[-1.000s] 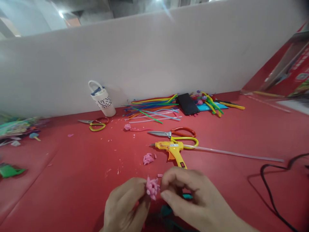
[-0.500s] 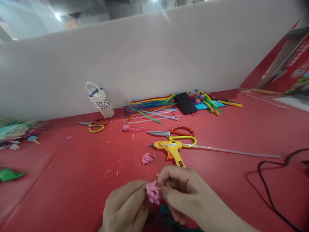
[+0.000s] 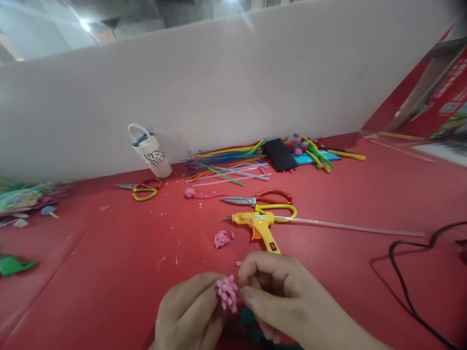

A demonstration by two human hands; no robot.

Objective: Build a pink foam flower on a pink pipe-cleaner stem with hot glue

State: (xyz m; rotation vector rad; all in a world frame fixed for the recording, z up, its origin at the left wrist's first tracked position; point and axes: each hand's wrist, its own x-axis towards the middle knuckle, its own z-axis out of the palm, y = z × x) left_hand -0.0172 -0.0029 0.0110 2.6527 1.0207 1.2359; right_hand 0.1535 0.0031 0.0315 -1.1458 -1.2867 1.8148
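A small pink flower-like cluster (image 3: 227,293) of short foam-like or fuzzy pieces is pinched in the fingertips of my left hand (image 3: 193,308), low in the middle of the head view. My right hand (image 3: 282,296) is at the cluster's right edge, thumb and forefinger pressed together; whatever lies between them is too small to make out. Just beyond the hands lies a heap of cut pink pieces (image 3: 221,239). The yellow hot glue gun (image 3: 255,221), with a long clear glue stick (image 3: 350,227) in its back, points left.
Red-and-yellow scissors (image 3: 262,200) lie behind the glue gun; a second pair of scissors (image 3: 140,188) rests near a white cup (image 3: 152,158). Colourful pipe cleaners (image 3: 228,163), a black phone (image 3: 280,154) and a pink flower on a stem (image 3: 190,193) sit farther back. A black cable (image 3: 399,277) curls at right.
The pink cluster has turned slightly and shifted a little left in my left hand. My right fingertips stay close to its right edge.
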